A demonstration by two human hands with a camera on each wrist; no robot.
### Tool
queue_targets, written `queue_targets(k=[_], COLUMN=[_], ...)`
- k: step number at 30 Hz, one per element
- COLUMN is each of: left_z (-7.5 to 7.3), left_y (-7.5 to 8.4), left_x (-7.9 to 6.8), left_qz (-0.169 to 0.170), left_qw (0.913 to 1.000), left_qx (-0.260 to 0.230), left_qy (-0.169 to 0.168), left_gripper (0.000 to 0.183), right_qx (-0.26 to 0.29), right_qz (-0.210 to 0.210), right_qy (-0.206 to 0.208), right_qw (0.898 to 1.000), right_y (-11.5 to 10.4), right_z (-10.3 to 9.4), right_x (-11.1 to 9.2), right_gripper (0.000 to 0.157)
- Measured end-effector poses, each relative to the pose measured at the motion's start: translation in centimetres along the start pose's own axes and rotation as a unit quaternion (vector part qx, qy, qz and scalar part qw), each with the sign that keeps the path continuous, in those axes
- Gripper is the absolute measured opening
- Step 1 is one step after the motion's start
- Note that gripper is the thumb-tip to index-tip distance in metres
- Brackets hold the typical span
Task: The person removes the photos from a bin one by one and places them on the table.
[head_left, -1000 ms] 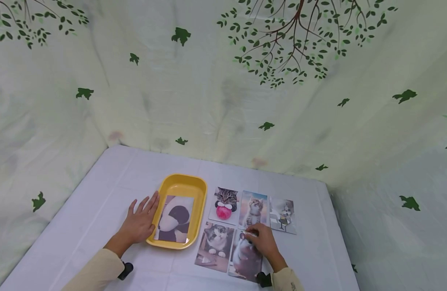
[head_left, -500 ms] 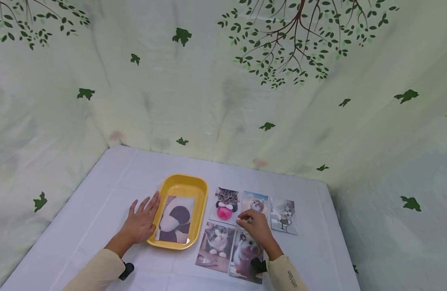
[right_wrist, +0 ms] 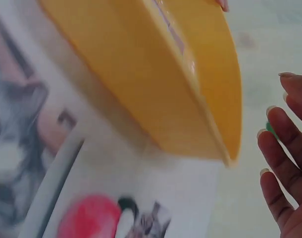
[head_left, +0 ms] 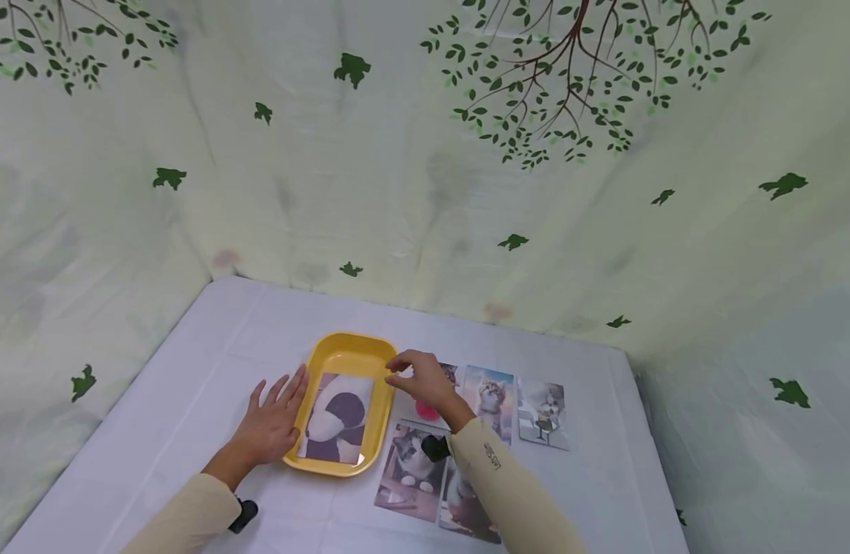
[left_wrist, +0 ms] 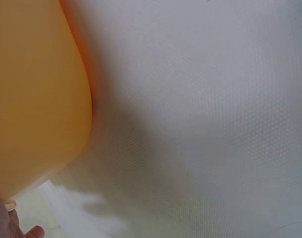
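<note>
My left hand (head_left: 268, 427) rests along the left rim of a yellow tray (head_left: 378, 431), its fingers straight. A picture card (head_left: 338, 415) with large dark and pale shapes lies inside that tray. Over the tray's upper right rim hovers my right hand (head_left: 425, 381), thumb and forefinger apart with nothing between them. The right wrist view shows its fingers (right_wrist: 284, 148) loosely bent beside the tray wall. Beneath this hand a card with a pink ball (head_left: 427, 412) is partly hidden. The left wrist view is filled mostly by the tray's outer wall (left_wrist: 37, 99) and white cloth.
Right of the tray lie more animal cards: a kitten card (head_left: 490, 392), a grey-toned card (head_left: 542, 412), a grey-and-white cat card (head_left: 411, 469) and a hamster card (head_left: 464, 508) partly under the right sleeve. The white-covered table (head_left: 258, 323) meets leaf-printed curtains (head_left: 425, 200) behind.
My right hand has moved left and away from me, from the hamster card across the pink-ball card to the tray's rim. The left hand and the cards have stayed in place.
</note>
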State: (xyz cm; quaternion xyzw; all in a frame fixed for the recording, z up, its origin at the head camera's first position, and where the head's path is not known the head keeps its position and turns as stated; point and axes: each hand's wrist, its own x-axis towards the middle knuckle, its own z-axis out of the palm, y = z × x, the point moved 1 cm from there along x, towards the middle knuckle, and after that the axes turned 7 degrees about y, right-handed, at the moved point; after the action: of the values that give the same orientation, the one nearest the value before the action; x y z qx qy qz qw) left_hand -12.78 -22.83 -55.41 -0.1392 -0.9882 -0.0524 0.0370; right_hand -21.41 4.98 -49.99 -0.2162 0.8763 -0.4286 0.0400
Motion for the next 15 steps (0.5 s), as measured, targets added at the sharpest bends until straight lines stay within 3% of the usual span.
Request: queue_targets(k=[5, 9, 15], left_z=[0.1, 0.2, 0.0], left_y=[0.1, 0.1, 0.0], left_x=[0.1, 0.0, 0.0], left_qz=[0.0, -0.001, -0.006], left_qw=[1.0, 1.0, 1.0], left_qx=[-0.003, 0.0, -0.005], left_qy=[0.002, -0.004, -0.002], left_gripper=[0.084, 0.085, 0.085], right_qx=[-0.019, 0.011, 0.065], right_qz=[0.009, 0.029, 0.113], right_qy=[-0.025, -0.028, 0.006], right_qw=[0.999, 0.999, 0.992], right_y=[-1.0, -1.2, -1.1], right_z=[2.8, 5.4, 8.8], right_x=[2.5, 3.8, 4.9], right_gripper=[0.023, 0.026, 0.026])
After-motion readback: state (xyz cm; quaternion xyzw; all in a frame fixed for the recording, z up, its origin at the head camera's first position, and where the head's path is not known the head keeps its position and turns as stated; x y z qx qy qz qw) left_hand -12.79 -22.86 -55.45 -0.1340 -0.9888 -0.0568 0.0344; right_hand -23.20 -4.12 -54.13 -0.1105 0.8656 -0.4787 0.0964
